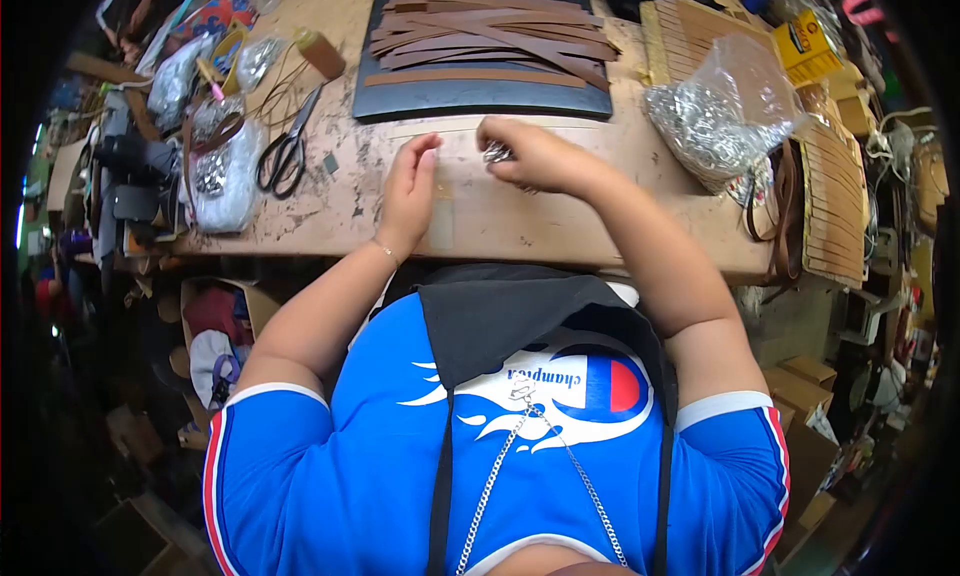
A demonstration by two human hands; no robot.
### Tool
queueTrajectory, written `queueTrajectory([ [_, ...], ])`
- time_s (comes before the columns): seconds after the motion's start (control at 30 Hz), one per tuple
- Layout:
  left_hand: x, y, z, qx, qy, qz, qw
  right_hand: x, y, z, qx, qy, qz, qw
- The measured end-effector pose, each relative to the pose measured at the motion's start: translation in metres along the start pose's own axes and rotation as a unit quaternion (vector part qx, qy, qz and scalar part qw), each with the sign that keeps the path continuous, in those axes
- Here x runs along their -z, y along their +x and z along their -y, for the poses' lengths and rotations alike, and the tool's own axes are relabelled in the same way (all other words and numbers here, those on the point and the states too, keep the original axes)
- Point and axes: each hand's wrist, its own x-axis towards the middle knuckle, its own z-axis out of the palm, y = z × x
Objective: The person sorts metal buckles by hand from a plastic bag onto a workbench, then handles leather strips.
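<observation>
My right hand [525, 156] is closed around a cluster of small silver metal pieces [497, 153], held just above the wooden table. What exact kind of hardware these are is too small to tell. Facing it, my left hand [408, 186] is raised near the table with its fingers extended and slightly curved, and nothing shows in it. Beyond both hands, a stack of brown leather strips [480, 36] lies on a black board [440, 104]. A clear plastic bag of shiny silver metal pieces [700, 126] stands to the right.
Black-handled scissors [287, 156] and a glue-like bottle [320, 54] lie on the left of the worktable [560, 226]. Plastic bags [225, 191] crowd the left edge. At right are rows of brown strips [835, 196], hanging straps [787, 216] and a yellow box [806, 46].
</observation>
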Motion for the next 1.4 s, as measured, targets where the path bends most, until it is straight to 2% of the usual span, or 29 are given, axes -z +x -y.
queueTrajectory([
  [0.03, 0.012, -0.011, 0.003, -0.081, 0.118, -0.049, 0.988, -0.023, 0.017, -0.004, 0.078, -0.053, -0.036, 0.995],
  [0.07, 0.019, -0.022, 0.006, -0.075, 0.119, -0.056, 0.988, -0.039, 0.029, -0.009, 0.047, -0.051, -0.024, 0.997],
  [0.13, 0.031, -0.037, 0.008, -0.119, 0.301, -0.047, 0.945, -0.051, 0.042, 0.005, 0.021, -0.05, -0.005, 0.999],
  [0.2, 0.031, -0.044, 0.016, -0.132, 0.341, -0.037, 0.93, -0.055, 0.049, 0.006, 0.089, -0.156, -0.034, 0.983],
  [0.23, 0.026, -0.046, 0.014, -0.153, 0.377, -0.021, 0.913, -0.056, 0.048, 0.006, 0.09, -0.155, -0.028, 0.983],
  [0.27, 0.023, -0.047, 0.012, -0.158, 0.422, -0.003, 0.893, -0.054, 0.046, 0.005, 0.085, -0.18, -0.066, 0.978],
  [0.3, 0.02, -0.046, 0.006, -0.155, 0.421, -0.004, 0.894, -0.051, 0.042, 0.003, 0.079, -0.206, -0.104, 0.97],
  [0.33, 0.015, -0.045, 0.003, -0.141, 0.455, 0.019, 0.879, -0.05, 0.037, 0.0, 0.069, -0.276, -0.088, 0.955],
  [0.37, 0.013, -0.045, 0.002, -0.127, 0.489, 0.043, 0.862, -0.056, 0.03, -0.006, 0.067, -0.279, -0.084, 0.954],
  [0.43, 0.013, -0.039, 0.013, -0.157, 0.484, 0.044, 0.859, -0.079, 0.014, -0.03, 0.135, -0.358, -0.173, 0.908],
  [0.47, 0.013, -0.036, 0.013, -0.149, 0.491, 0.058, 0.856, -0.09, 0.007, -0.047, 0.161, -0.352, -0.2, 0.9],
  [0.57, 0.017, -0.035, 0.018, -0.131, 0.508, 0.063, 0.849, -0.095, -0.022, -0.063, 0.184, -0.339, -0.192, 0.903],
  [0.6, 0.018, -0.036, 0.02, -0.12, 0.519, 0.051, 0.845, -0.091, -0.032, -0.062, 0.17, -0.284, -0.2, 0.922],
  [0.63, 0.017, -0.036, 0.02, -0.123, 0.516, 0.053, 0.846, -0.085, -0.039, -0.066, 0.166, -0.287, -0.201, 0.922],
  [0.7, 0.017, -0.039, 0.015, -0.102, 0.525, -0.011, 0.845, -0.076, -0.046, -0.073, 0.118, -0.161, -0.257, 0.946],
  [0.73, 0.014, -0.039, 0.005, -0.112, 0.544, -0.003, 0.832, -0.072, -0.047, -0.072, 0.065, -0.115, -0.281, 0.951],
  [0.77, 0.007, -0.038, 0.002, -0.114, 0.543, 0.0, 0.832, -0.069, -0.045, -0.073, 0.062, -0.114, -0.283, 0.95],
  [0.83, -0.009, -0.035, -0.003, -0.21, 0.47, 0.113, 0.85, -0.063, -0.042, -0.076, -0.03, 0.104, -0.309, 0.945],
  [0.87, -0.016, -0.034, -0.006, -0.217, 0.469, 0.159, 0.841, -0.059, -0.039, -0.078, -0.04, 0.106, -0.306, 0.945],
  [0.97, -0.017, -0.037, -0.003, -0.24, 0.501, 0.177, 0.813, -0.05, -0.04, -0.078, -0.083, 0.105, -0.284, 0.949],
  [1.03, -0.004, -0.041, -0.006, -0.221, 0.502, 0.189, 0.815, -0.047, -0.045, -0.091, -0.047, 0.062, -0.308, 0.948],
  [1.07, 0.005, -0.043, -0.01, -0.217, 0.499, 0.165, 0.823, -0.045, -0.049, -0.1, -0.012, 0.018, -0.328, 0.944],
  [1.17, 0.042, -0.04, -0.007, -0.211, 0.516, 0.079, 0.826, -0.035, -0.064, -0.125, -0.008, 0.042, -0.366, 0.93],
  [1.2, 0.054, -0.038, 0.001, -0.212, 0.515, 0.08, 0.826, -0.033, -0.068, -0.131, -0.011, 0.054, -0.39, 0.919],
  [1.27, 0.075, -0.034, 0.022, -0.173, 0.489, -0.075, 0.852, -0.025, -0.08, -0.125, -0.045, 0.023, -0.41, 0.911],
  [1.3, 0.082, -0.035, 0.027, -0.174, 0.491, -0.078, 0.85, -0.022, -0.081, -0.121, -0.077, -0.007, -0.428, 0.901],
  [1.37, 0.089, -0.035, 0.039, -0.142, 0.495, -0.122, 0.848, -0.023, -0.079, -0.12, -0.071, -0.036, -0.421, 0.904],
  [1.4, 0.086, -0.034, 0.037, -0.135, 0.497, -0.13, 0.848, -0.026, -0.074, -0.116, -0.027, -0.052, -0.377, 0.924],
])
